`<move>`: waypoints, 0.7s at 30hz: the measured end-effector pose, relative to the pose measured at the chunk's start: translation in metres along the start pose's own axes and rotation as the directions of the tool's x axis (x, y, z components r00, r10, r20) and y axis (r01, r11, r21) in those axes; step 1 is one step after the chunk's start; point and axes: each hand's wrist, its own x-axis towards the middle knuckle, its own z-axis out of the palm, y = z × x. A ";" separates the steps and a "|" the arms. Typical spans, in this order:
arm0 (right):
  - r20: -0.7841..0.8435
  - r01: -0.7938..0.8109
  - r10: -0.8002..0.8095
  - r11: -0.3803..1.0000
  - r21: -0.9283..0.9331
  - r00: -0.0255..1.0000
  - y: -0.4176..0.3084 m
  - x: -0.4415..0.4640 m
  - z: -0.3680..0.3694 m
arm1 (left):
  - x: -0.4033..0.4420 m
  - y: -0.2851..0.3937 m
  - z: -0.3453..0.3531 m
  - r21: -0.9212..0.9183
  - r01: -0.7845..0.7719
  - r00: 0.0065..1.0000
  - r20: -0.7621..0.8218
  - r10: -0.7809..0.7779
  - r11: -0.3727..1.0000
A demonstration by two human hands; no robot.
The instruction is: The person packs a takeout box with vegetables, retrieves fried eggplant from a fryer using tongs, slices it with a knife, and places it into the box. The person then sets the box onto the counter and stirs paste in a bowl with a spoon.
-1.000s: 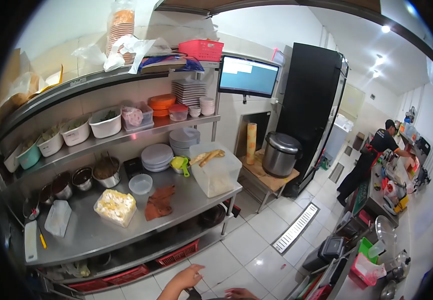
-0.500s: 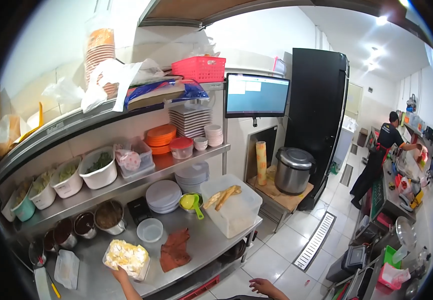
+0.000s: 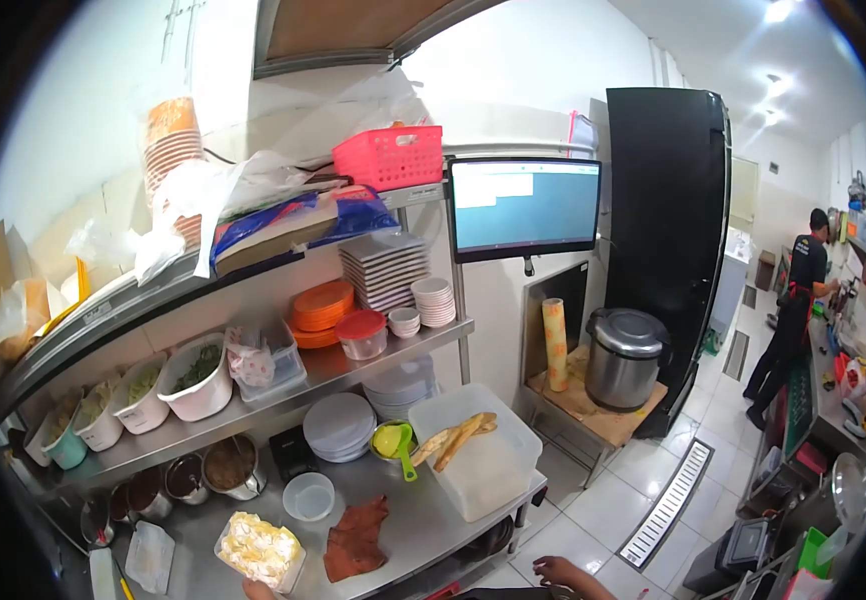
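Observation:
At the bottom of the view only part of my left hand (image 3: 257, 590) shows. It is closed on the near edge of a clear plastic container (image 3: 291, 572) heaped with white and yellow food (image 3: 256, 546); the fingers underneath are hidden. My right hand (image 3: 565, 574) hangs beyond the counter's front edge, fingers loosely apart and nothing in it. A brown cloth (image 3: 357, 540) lies right of the container. Behind stands a small clear bowl (image 3: 309, 497). To the left is a whitish plastic tub (image 3: 151, 556).
Metal pots (image 3: 233, 468) line the counter's back left. A green ladle (image 3: 406, 455) rests in a bowl by stacked plates (image 3: 339, 425). Bread-like sticks lie on a lidded plastic box (image 3: 483, 480). A shelf (image 3: 383, 362) runs above. A co-worker (image 3: 803, 300) stands far right.
My view has tilted up and swung slightly, so the counter sits lower in it. My left hand stays at the container and has slid partly out of frame. The co-worker stands more upright.

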 end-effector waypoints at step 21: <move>0.133 0.186 -0.163 0.966 -0.180 0.978 0.043 0.021 0.021 | -0.016 -0.008 0.002 -0.221 0.256 0.918 0.362 -0.165 0.941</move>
